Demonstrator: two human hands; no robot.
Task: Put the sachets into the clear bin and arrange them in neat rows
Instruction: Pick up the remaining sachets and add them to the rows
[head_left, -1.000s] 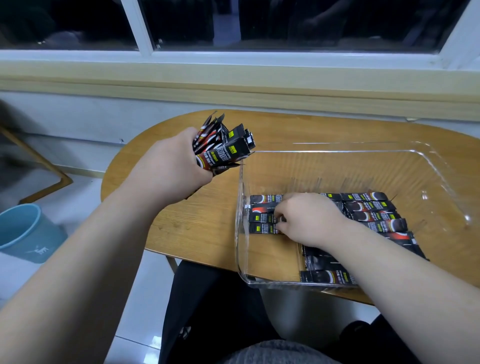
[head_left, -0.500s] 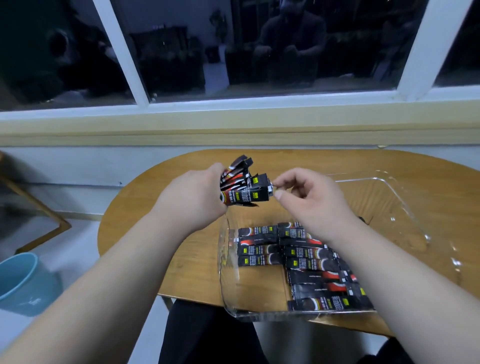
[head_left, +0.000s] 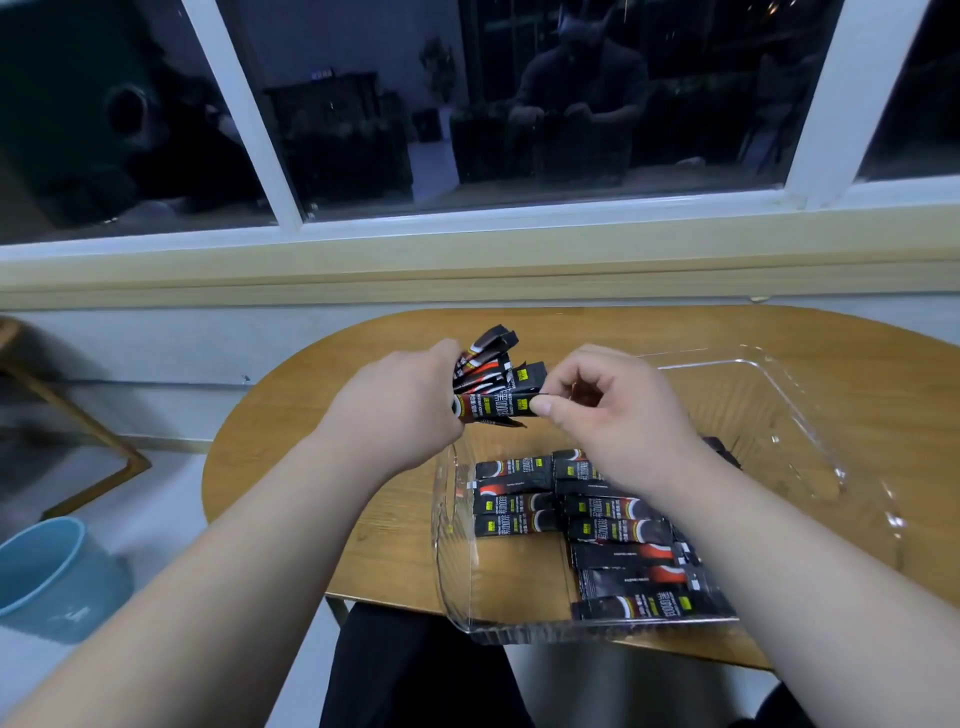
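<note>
We see the left hand (head_left: 400, 410) clenched around a fanned bundle (head_left: 480, 364) of black sachets, their free ends splaying up and to the right of the fist. The right hand (head_left: 608, 410) meets it just beside, thumb and forefinger pinching the right end of one sachet (head_left: 496, 406) that lies level between the two hands, its left end still within the bundle. Both hands hang above the far left corner of the clear bin (head_left: 810, 415), which rests on the wooden table (head_left: 322, 415). Below the hands, on the bin floor, laid sachets (head_left: 618, 530) lie flat and lengthwise: a short row of four under the left wrist, and a longer row under the right forearm that reaches the near wall; some there overlap slightly. The bin floor to the right of the right hand is bare, as is a strip near the left wall. The bin's near edge overhangs the table edge toward our lap. Left of the left arm, a blue bucket (head_left: 47, 577) stands on the floor, well apart.
</note>
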